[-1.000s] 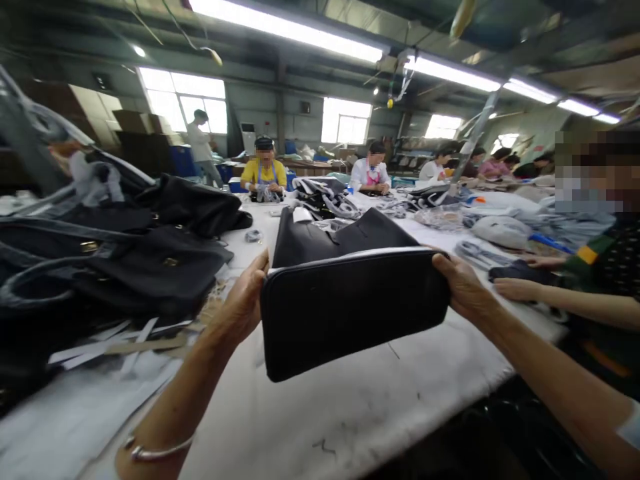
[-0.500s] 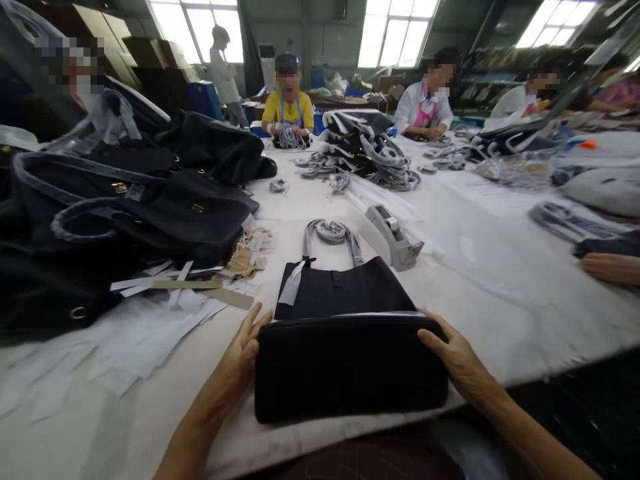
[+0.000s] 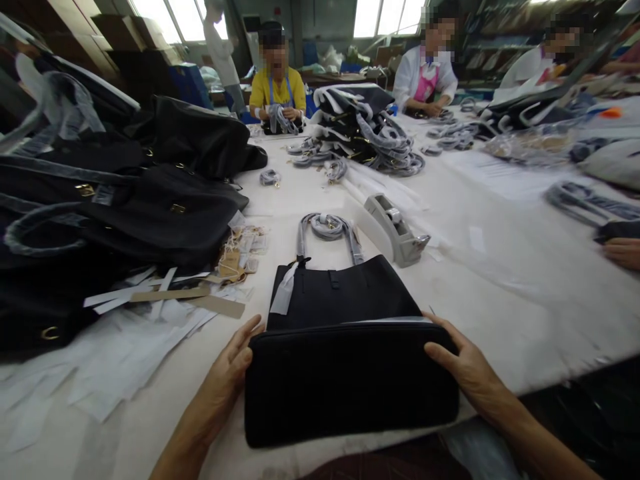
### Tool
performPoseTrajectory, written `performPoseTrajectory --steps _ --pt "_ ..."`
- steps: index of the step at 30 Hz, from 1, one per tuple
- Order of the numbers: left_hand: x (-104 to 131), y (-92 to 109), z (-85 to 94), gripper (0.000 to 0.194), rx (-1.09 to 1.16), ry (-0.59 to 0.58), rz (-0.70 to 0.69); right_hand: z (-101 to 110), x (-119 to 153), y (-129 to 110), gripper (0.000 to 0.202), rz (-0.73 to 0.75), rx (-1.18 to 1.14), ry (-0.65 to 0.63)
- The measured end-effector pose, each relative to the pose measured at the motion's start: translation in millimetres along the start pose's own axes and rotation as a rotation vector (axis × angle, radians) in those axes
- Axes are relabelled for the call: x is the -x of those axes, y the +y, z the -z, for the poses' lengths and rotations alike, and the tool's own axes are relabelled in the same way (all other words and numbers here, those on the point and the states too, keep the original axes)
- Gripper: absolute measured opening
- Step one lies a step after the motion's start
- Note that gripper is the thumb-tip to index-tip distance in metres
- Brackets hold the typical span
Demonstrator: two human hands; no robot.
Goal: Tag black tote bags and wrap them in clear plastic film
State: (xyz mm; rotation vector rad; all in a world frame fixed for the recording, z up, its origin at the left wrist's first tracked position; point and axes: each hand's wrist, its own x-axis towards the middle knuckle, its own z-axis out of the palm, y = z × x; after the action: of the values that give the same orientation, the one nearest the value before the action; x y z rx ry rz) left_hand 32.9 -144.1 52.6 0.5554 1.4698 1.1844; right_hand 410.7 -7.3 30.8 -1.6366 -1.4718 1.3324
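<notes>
The black bag [image 3: 350, 387] is held at the lower centre of the frame, base panel turned to the camera. Its right corner is pinched between thumb and fingers of the right hand [image 3: 463, 357]; its left edge is met by the left hand [image 3: 225, 373], fingers slightly bent and parted, though whether it is gripped there cannot be told. The bag could be tilted or dropped on its left if that side is only lightly supported. The wrapped handle [image 3: 301, 240] could be snagged on the tape dispenser [image 3: 395, 230] just beside it.

Around it, on the white table [image 3: 525, 313], the left of the frame is filled by a heap of black bags [image 3: 195, 207], and the upper centre by a stack of bags [image 3: 360, 120]. Leftward room is further blocked by paper sheets [image 3: 130, 353] and small tags [image 3: 233, 263].
</notes>
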Motion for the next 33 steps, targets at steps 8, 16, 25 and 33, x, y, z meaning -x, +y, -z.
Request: performPoseTrajectory --steps 8,16,25,33 --pt "-52.5 61.8 -6.0 0.055 -0.675 0.112 -0.367 1.5 -5.5 11.1 0.075 0.009 0.038 -0.002" --pt "-103.9 78.1 -53.8 0.049 -1.335 -0.032 -0.731 23.2 -16.8 -19.4 0.072 0.209 0.036 -0.103" --pt "-109.1 61.5 -56.5 0.038 -1.345 -0.098 -0.605 -20.3 -108.3 -136.6 0.025 0.503 0.488 -0.094" --pt "-116.5 64.7 -51.0 0.035 -0.936 0.028 -0.528 -71.8 -189.5 -122.6 0.037 0.201 0.597 -0.314"
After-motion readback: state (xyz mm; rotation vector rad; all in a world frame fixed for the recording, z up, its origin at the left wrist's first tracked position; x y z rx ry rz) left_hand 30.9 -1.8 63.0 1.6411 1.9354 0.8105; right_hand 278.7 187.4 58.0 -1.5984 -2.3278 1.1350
